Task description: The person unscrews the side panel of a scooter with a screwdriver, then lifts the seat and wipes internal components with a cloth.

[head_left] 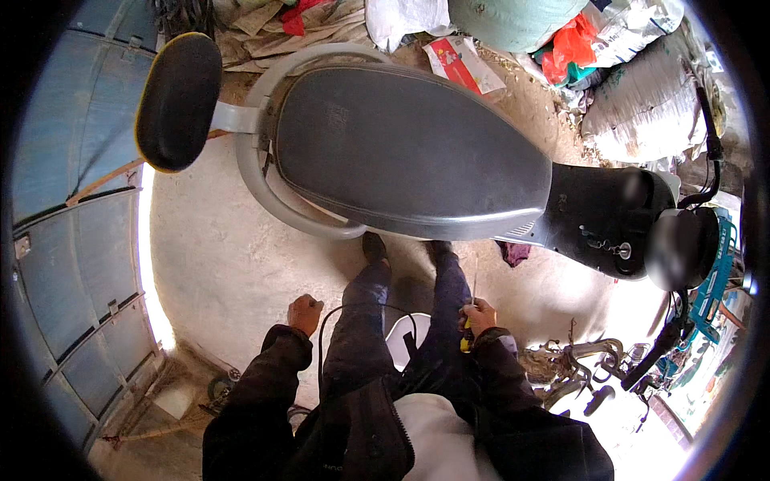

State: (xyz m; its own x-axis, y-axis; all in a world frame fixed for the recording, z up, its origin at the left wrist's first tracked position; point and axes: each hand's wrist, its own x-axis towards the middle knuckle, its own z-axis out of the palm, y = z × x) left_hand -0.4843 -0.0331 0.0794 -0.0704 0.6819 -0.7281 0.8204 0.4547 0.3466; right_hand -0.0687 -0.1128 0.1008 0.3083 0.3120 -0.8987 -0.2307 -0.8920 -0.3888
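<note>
The screwdriver (467, 340) points toward the scooter (589, 210)

A careless swing of the right hand (482, 317) could scrape the seat (409, 148), because the bare shaft (474, 279) leads toward its edge; a loosened hold could drop the screwdriver on the floor (212, 268). The right fingers grasp it, handle on the body side, shaft beyond them. The left hand (305, 315) hangs well apart from it, fingers curled; whether around anything, I cannot tell.

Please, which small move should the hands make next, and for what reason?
Perhaps bring the right hand a little toward the scooter seat: it holds a screwdriver with its shaft pointing that way, while the left hand is curled, with nothing visible in it.
</note>
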